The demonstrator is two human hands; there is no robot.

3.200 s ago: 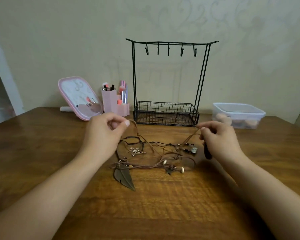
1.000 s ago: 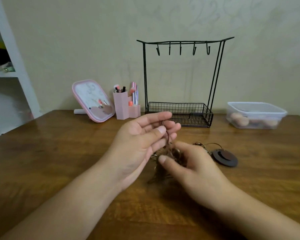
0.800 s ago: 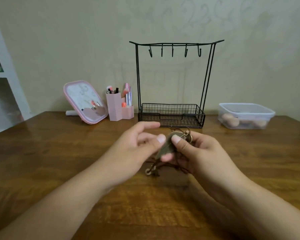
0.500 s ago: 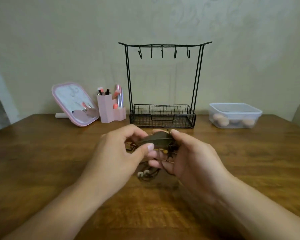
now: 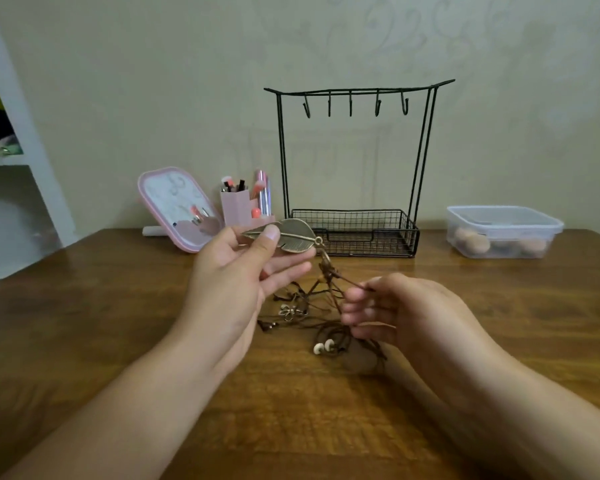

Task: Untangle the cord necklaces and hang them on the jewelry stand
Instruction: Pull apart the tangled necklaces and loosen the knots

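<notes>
Half a second ago both hands were bunched together around the feather pendant; now they have drawn apart. The left hand has lifted the feather pendant up level with the basket of the jewelry stand, pinching it between thumb and fingers, while the right hand has dropped lower, in front of the stand and nearer the person, pinching a brown cord that runs taut from the pendant's ring.

The rest of the tangle of necklaces — loops, a small flower charm, white beads — hangs and lies on the table between the two hands, in front of the stand.

The risk, as I judge it, is in the pull: if the hands spread further while the other cords are crossed over this one, the knot could cinch tighter instead of freeing. A harder tug might also drag the whole bundle off the table, or the pendant could slip from the thumb's pinch. All five hooks on the stand are bare.
</notes>
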